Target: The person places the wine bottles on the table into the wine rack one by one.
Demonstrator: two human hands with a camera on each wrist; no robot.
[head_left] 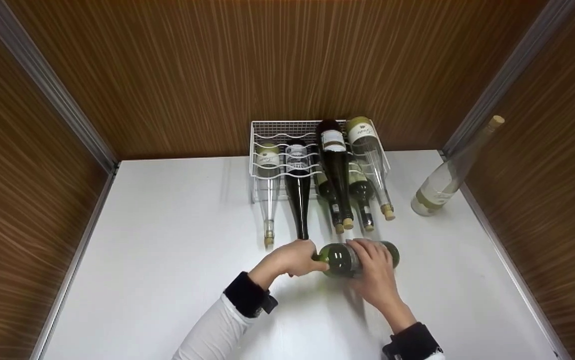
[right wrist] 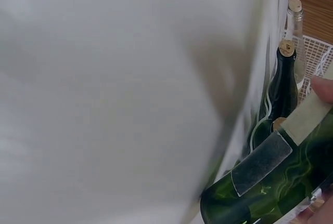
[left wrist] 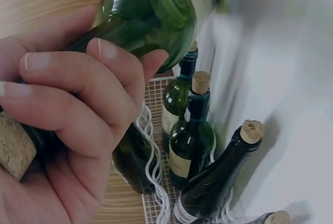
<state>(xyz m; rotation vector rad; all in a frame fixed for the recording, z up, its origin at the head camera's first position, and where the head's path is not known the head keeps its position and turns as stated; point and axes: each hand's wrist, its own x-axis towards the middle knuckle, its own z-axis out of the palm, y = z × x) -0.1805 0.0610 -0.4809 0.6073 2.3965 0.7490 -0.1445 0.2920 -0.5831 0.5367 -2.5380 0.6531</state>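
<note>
A green glass wine bottle (head_left: 336,258) lies sideways in both hands, in front of the rack. My left hand (head_left: 295,257) grips its neck; in the left wrist view a cork (left wrist: 14,146) sticks out of the curled fingers. Around the bottle's body, my right hand (head_left: 375,272) has its fingers and thumb, over the label. The right wrist view shows the green bottle (right wrist: 260,177) with a pale and a dark label and the right fingertips at its edge. Behind the hands stands a white wire wine rack (head_left: 252,150) holding several corked bottles.
In the rack lie a clear bottle (head_left: 268,192), a dark bottle (head_left: 298,195), another dark bottle (head_left: 336,172) higher up, a clear bottle (head_left: 371,155), and two green bottles below. A clear corked bottle (head_left: 440,187) stands at right. Wooden panels (head_left: 187,75) enclose the white table (head_left: 167,225).
</note>
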